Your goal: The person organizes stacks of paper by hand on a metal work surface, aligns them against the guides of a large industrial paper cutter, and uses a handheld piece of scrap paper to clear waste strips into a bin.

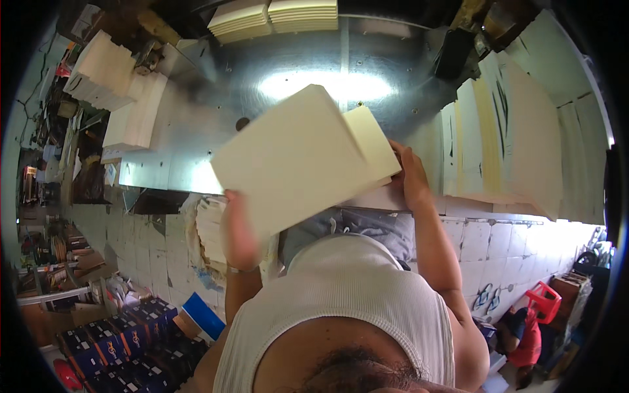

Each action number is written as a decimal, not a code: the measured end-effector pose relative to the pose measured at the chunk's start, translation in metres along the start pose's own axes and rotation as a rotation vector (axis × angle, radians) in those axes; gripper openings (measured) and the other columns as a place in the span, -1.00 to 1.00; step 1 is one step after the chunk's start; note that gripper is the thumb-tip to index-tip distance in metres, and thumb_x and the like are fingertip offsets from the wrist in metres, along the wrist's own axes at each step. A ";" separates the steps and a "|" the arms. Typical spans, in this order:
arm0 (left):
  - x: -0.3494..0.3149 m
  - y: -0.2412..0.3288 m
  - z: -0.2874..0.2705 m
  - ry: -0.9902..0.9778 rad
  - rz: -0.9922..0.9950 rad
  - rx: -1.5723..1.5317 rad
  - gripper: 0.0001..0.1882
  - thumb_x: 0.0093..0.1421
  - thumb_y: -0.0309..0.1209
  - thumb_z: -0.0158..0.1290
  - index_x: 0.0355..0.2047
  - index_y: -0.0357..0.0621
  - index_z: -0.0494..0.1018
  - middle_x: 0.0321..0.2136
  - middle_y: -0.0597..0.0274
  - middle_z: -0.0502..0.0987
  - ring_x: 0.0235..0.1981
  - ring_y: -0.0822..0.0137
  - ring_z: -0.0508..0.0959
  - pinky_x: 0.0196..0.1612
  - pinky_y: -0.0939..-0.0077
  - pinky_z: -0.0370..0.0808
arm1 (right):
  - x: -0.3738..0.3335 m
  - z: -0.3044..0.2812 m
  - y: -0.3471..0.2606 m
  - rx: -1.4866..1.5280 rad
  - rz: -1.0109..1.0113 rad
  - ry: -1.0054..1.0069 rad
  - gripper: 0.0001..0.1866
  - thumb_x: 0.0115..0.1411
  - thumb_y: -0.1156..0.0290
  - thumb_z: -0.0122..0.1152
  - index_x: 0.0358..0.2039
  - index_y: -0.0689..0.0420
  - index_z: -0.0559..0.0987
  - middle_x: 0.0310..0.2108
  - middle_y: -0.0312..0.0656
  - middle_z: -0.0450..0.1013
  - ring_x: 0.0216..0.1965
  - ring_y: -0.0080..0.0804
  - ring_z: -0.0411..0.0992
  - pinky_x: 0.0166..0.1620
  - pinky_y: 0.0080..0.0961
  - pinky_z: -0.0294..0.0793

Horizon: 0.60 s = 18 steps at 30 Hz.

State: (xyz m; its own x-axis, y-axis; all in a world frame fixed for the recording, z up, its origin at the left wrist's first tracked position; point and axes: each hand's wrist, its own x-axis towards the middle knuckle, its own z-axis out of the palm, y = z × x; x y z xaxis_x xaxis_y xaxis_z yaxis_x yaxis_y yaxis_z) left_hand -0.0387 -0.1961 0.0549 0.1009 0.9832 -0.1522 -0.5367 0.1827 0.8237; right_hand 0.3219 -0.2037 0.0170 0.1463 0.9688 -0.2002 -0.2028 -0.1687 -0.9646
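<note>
A broad cream-coloured stack of paper (pixel 288 154) is held up slantwise over the near edge of the metal worktable (pixel 196 124). My left hand (pixel 241 232), smeared by motion, grips its lower left edge; most of the fingers are hidden beneath. Behind its right side a second cream paper stack (pixel 372 141) sticks out, partly covered by the first. My right hand (pixel 411 173) is closed on the right end of this second stack, with the fingertips hidden behind it. Whether the two stacks touch, I cannot tell.
Tall paper stacks (pixel 105 72) stand at the table's left, more (pixel 272 16) at the far edge, and large sheets (pixel 524 131) on the right. Dark blue boxes (pixel 111 340) fill the lower left floor. A person in red (pixel 526 337) is near a red plastic chair (pixel 545 301), lower right.
</note>
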 end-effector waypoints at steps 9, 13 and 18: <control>0.019 -0.036 0.036 -0.098 -0.256 0.164 -0.37 0.44 0.03 0.04 0.12 -0.39 0.42 0.01 0.08 0.60 -0.04 0.32 0.63 0.01 0.45 0.58 | -0.003 0.012 -0.013 0.128 0.018 -0.068 -0.30 0.23 0.33 0.33 0.35 0.24 0.38 0.04 -0.13 0.56 -0.02 -0.42 0.55 0.02 -0.48 0.57; 0.009 -0.009 -0.009 -0.186 -0.486 0.658 -0.42 0.46 0.06 -0.03 -0.19 -0.34 0.56 -0.42 0.19 0.66 -0.50 0.40 0.62 -0.40 0.53 0.53 | -0.001 0.008 -0.019 0.101 0.067 -0.072 -0.25 0.13 0.50 0.39 0.35 0.25 0.38 0.00 -0.10 0.59 -0.05 -0.39 0.56 0.04 -0.50 0.53; -0.004 -0.001 -0.044 -0.057 -0.228 1.159 -0.49 0.46 0.00 -0.02 -0.28 -0.28 0.58 -0.59 0.30 0.60 -0.63 0.49 0.54 -0.55 0.58 0.37 | 0.047 0.008 -0.021 -0.146 -0.027 -0.083 -0.24 0.19 0.52 0.34 0.40 0.25 0.30 0.15 0.01 0.49 0.04 -0.35 0.54 0.09 -0.51 0.52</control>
State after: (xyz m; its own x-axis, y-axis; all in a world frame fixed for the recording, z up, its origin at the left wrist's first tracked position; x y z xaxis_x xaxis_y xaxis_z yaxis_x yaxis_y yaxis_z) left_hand -0.0752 -0.2001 0.0305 0.1494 0.9211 -0.3595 0.5755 0.2146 0.7891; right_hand 0.3256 -0.1537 0.0291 0.0683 0.9839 -0.1649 -0.0558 -0.1613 -0.9853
